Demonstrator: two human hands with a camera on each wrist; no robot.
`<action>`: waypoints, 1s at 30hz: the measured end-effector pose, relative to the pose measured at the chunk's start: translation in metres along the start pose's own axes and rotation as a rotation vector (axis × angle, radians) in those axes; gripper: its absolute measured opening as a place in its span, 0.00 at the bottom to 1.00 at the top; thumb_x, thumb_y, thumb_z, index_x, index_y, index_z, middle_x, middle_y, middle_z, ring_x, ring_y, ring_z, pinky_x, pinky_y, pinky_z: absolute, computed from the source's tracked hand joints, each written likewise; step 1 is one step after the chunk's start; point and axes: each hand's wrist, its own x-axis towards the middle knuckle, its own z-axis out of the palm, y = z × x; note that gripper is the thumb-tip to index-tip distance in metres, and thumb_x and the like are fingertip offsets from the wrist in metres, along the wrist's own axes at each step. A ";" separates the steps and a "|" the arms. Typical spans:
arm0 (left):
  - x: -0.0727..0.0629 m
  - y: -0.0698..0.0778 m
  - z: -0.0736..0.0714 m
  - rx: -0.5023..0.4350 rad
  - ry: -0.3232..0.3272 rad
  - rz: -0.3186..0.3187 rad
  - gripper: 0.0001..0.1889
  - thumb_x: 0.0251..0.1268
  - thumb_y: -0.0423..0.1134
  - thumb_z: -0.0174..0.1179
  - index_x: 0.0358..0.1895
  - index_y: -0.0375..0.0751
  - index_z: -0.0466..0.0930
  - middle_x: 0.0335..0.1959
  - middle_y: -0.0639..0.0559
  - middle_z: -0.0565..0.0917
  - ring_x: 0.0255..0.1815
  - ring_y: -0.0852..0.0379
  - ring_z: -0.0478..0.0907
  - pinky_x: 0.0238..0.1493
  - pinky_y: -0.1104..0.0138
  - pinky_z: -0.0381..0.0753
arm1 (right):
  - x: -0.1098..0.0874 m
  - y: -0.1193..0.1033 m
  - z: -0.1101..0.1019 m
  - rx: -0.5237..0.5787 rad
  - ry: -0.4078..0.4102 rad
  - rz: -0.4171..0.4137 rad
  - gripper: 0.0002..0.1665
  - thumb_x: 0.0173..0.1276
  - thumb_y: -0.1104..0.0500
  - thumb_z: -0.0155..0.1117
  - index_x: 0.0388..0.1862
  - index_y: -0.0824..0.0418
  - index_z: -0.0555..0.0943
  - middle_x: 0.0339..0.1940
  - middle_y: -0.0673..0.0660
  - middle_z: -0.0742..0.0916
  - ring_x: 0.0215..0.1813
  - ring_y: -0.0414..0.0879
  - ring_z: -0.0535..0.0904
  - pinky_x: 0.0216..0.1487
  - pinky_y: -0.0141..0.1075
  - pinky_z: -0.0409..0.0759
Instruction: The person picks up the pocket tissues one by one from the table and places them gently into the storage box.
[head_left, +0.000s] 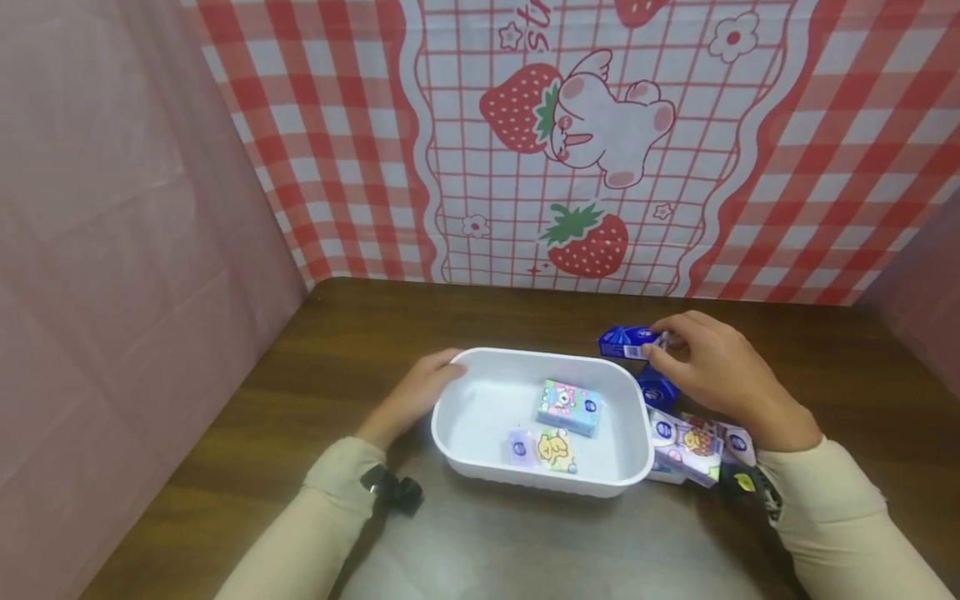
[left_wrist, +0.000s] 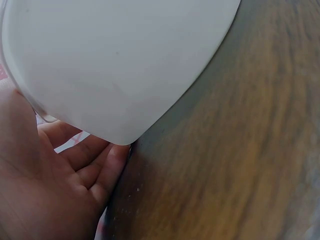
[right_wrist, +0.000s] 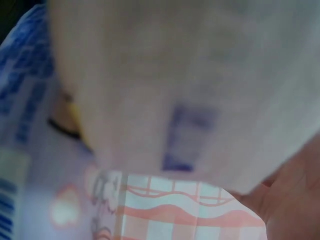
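My left hand [head_left: 411, 392] holds the left end of a white plastic basin [head_left: 542, 482], its thumb over the rim. In the left wrist view its fingers [left_wrist: 107, 167] curl under the outer side of the basin. Past the basin's right back corner, my right hand [head_left: 716, 367] pinches a dark blue tissue pack [head_left: 624, 340] between thumb and fingers. Two tissue packs lie inside the basin: a blue and pink one [head_left: 567, 407] with a bear, and a lilac and yellow one [head_left: 546, 450].
Right of the basin, another blue pack [head_left: 657, 388] and several cartoon-printed packs [head_left: 684, 447] lie heaped under my right wrist. The brown wooden table [head_left: 300, 392] meets a red-checked strawberry cloth [head_left: 352, 167] at the back. Pink cloth [head_left: 127, 275] hangs at the left.
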 end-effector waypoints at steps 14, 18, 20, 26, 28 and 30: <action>0.001 0.001 0.001 -0.002 0.016 0.010 0.18 0.76 0.38 0.52 0.62 0.36 0.79 0.47 0.42 0.85 0.40 0.51 0.83 0.42 0.61 0.84 | 0.001 0.001 -0.002 0.015 0.044 -0.104 0.25 0.68 0.42 0.67 0.53 0.59 0.81 0.47 0.57 0.85 0.44 0.52 0.83 0.43 0.54 0.85; 0.001 0.000 0.001 -0.002 0.016 0.004 0.18 0.76 0.39 0.52 0.62 0.37 0.79 0.47 0.42 0.85 0.41 0.51 0.83 0.42 0.61 0.84 | 0.002 -0.001 -0.003 0.017 0.048 -0.111 0.25 0.68 0.42 0.67 0.53 0.59 0.82 0.46 0.57 0.86 0.43 0.52 0.83 0.42 0.54 0.86; 0.002 -0.001 0.001 -0.002 0.015 0.002 0.18 0.76 0.39 0.52 0.62 0.37 0.79 0.48 0.42 0.85 0.42 0.51 0.83 0.43 0.61 0.84 | 0.001 -0.002 -0.004 0.017 0.046 -0.113 0.25 0.68 0.42 0.66 0.53 0.59 0.81 0.46 0.57 0.86 0.43 0.52 0.83 0.42 0.54 0.86; 0.002 -0.003 0.001 0.003 0.012 0.005 0.18 0.76 0.39 0.52 0.63 0.37 0.78 0.49 0.41 0.85 0.43 0.50 0.83 0.44 0.61 0.84 | 0.001 -0.004 -0.005 0.028 0.047 -0.106 0.25 0.68 0.42 0.67 0.53 0.59 0.81 0.45 0.57 0.86 0.43 0.52 0.84 0.42 0.53 0.86; 0.002 -0.002 0.001 0.003 0.014 0.008 0.18 0.76 0.39 0.52 0.63 0.36 0.78 0.49 0.41 0.85 0.43 0.50 0.83 0.44 0.60 0.84 | 0.001 -0.005 -0.005 0.037 0.056 -0.104 0.25 0.68 0.42 0.67 0.53 0.59 0.81 0.45 0.56 0.86 0.43 0.52 0.84 0.42 0.53 0.86; 0.002 -0.001 0.001 0.005 0.017 0.009 0.18 0.76 0.39 0.52 0.63 0.36 0.79 0.49 0.41 0.85 0.43 0.49 0.83 0.44 0.60 0.84 | 0.000 -0.006 -0.006 0.042 0.063 -0.103 0.25 0.67 0.42 0.68 0.52 0.59 0.81 0.45 0.56 0.86 0.43 0.52 0.84 0.42 0.53 0.86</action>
